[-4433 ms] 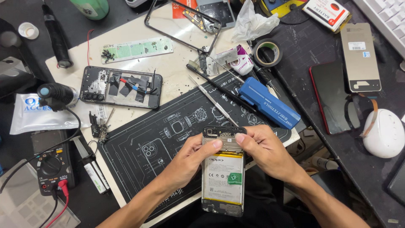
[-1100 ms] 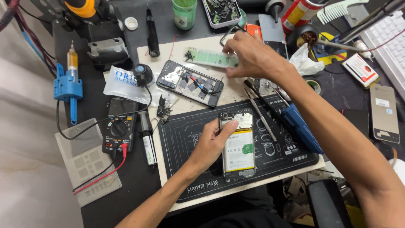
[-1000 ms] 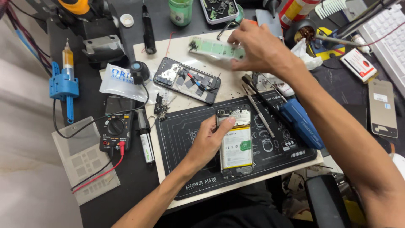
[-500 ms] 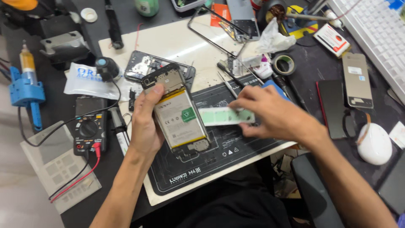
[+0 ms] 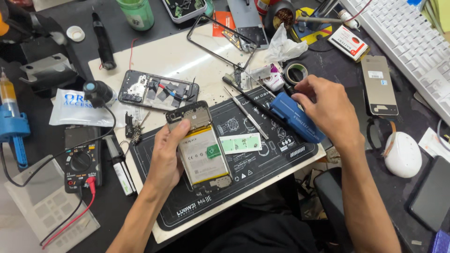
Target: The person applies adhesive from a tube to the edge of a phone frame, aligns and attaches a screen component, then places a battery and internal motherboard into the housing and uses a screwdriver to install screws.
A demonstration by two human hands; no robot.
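One opened smartphone with a pale battery and a green sticker on it [image 5: 202, 152] lies face-down over the black printed rubber work mat [image 5: 262, 159], and the left hand [image 5: 166, 157] curls around its left edge, thumb on the upper frame, fingers wrapped beneath. The right hand [image 5: 323, 105] is closed loosely over the upper end of the one blue plastic electric screwdriver [image 5: 296, 117], which rests on the mat's right side. Between the two hands lies a single green-and-white sticker strip [image 5: 240, 143], flat on the mat. A second stripped phone body [image 5: 157, 90] sits on the cream board beyond. One black multimeter with a red lead [image 5: 82, 159] stands at the left, and one white keyboard [image 5: 403, 42] at the far right of the cluttered dark workbench.
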